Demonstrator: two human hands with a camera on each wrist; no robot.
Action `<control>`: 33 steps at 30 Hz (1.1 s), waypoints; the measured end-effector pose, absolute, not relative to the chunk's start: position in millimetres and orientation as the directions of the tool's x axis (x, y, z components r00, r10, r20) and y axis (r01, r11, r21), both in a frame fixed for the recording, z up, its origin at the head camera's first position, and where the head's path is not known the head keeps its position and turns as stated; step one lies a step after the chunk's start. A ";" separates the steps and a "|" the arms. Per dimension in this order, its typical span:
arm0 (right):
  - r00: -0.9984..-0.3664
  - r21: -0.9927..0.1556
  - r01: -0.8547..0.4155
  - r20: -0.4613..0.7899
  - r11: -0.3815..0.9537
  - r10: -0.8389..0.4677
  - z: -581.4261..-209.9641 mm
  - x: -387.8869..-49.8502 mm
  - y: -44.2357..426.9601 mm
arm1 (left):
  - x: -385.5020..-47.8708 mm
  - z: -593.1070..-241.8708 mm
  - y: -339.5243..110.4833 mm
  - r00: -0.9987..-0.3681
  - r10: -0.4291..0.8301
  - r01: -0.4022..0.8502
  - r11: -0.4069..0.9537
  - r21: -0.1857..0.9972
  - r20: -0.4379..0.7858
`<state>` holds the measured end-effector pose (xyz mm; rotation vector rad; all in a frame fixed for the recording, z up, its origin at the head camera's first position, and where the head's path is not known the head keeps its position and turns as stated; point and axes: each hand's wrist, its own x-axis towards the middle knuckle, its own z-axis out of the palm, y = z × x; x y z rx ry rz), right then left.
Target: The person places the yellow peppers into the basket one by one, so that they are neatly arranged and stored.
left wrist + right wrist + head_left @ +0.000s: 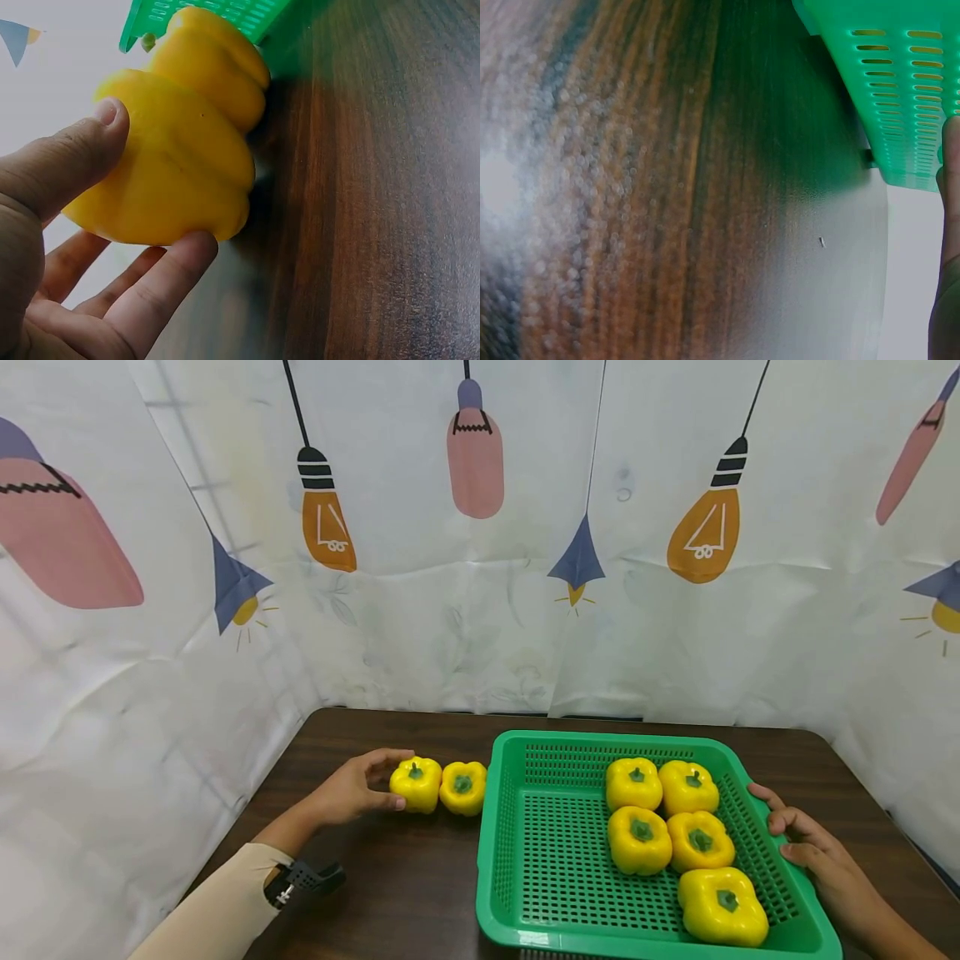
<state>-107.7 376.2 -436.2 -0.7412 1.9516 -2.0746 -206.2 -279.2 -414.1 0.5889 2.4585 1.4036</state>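
Note:
My left hand (348,789) holds a yellow bell pepper (417,783) between thumb and fingers, on the table left of the basket. In the left wrist view, the thumb is on one side of this bell pepper (172,165) and the fingertips are on its lower edge. A second yellow bell pepper (462,788) sits right beside it, close to the green basket (491,860). My right hand (813,843) grips the basket's right rim. In the right wrist view, only part of a finger shows against the slotted basket wall (900,90).
Several yellow bell peppers (639,841) are grouped in the right half of the basket. The dark wooden table (390,885) has its back edge along a white printed curtain (450,635), which also hangs at both sides.

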 end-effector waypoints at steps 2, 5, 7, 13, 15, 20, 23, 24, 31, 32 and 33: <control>-0.854 -0.975 -0.194 0.224 -0.112 -0.470 -436.6 -108.0 376.2 | -206.3 -413.4 -280.2 -0.887 0.461 0.209 0.438 0.874 -0.019; -0.851 -0.973 -0.195 0.229 -0.119 -0.473 -436.8 -108.4 376.0 | -206.3 -409.0 -281.2 -0.895 0.446 0.191 0.421 0.887 -0.019; -0.851 -0.973 -0.197 0.230 -0.120 -0.472 -436.6 -108.5 375.9 | -206.0 -403.6 -280.8 -0.905 0.425 0.176 0.414 0.893 -0.019; -0.851 -0.972 -0.208 0.234 -0.108 -0.471 -435.7 -107.9 375.3 | -203.8 -381.5 -276.2 -0.924 0.382 0.140 0.384 0.913 -0.019; -0.849 -0.971 -0.212 0.238 -0.107 -0.472 -435.8 -107.7 375.1 | -201.6 -373.0 -272.7 -0.924 0.381 0.136 0.371 0.918 -0.017; -0.854 -0.972 -0.211 0.234 -0.102 -0.465 -435.1 -107.3 374.5 | -194.8 -353.1 -262.7 -0.925 0.380 0.152 0.353 0.923 0.007; -0.857 -0.973 -0.209 0.229 -0.095 -0.462 -434.4 -107.5 374.1 | -191.7 -344.1 -257.7 -0.928 0.372 0.174 0.378 0.909 0.023; -0.857 -0.974 -0.208 0.228 -0.095 -0.462 -434.2 -107.6 374.0 | -190.8 -341.4 -255.9 -0.930 0.367 0.180 0.390 0.903 0.026; -0.848 -0.973 -0.196 0.231 -0.123 -0.478 -434.4 -107.6 374.8 | -184.5 -325.0 -239.6 -0.928 0.367 0.221 0.424 0.878 0.056; -0.847 -0.973 -0.193 0.231 -0.128 -0.479 -434.5 -107.6 375.0 | -183.8 -323.0 -237.2 -0.927 0.369 0.225 0.426 0.876 0.059; -0.846 -0.972 -0.194 0.232 -0.129 -0.480 -434.6 -107.6 375.1 | -183.2 -321.2 -234.8 -0.926 0.374 0.229 0.424 0.876 0.061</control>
